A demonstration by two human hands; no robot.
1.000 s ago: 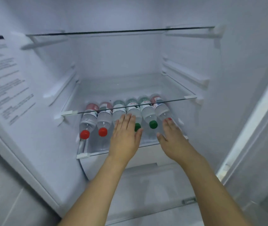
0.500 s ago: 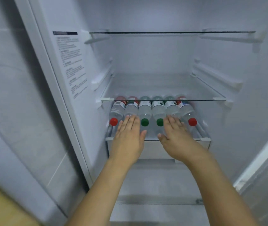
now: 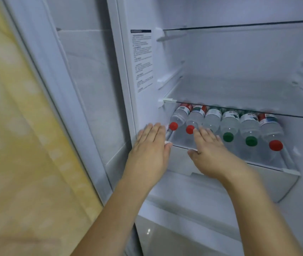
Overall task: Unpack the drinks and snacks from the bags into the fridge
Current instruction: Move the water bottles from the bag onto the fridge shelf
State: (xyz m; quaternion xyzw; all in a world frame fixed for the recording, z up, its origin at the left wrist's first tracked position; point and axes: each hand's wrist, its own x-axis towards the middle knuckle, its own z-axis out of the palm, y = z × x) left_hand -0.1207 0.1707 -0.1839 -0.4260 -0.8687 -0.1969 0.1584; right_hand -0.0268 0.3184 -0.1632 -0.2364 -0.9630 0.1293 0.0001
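Both hands have drawn back from the bottles since a moment earlier; the left hand (image 3: 151,150) and right hand (image 3: 210,154) hover flat, fingers straight, grasping nothing. Six bottles (image 3: 230,124) lie side by side on the fridge's lower shelf (image 3: 257,164): three red-capped, two green-capped, one cap hidden.

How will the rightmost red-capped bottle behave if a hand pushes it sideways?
The rightmost red-capped bottle lies on its side on the glass shelf, so it probably rolls easily. It looks full, so likely fairly heavy. The green-capped bottle beside it would probably stop it leftward.
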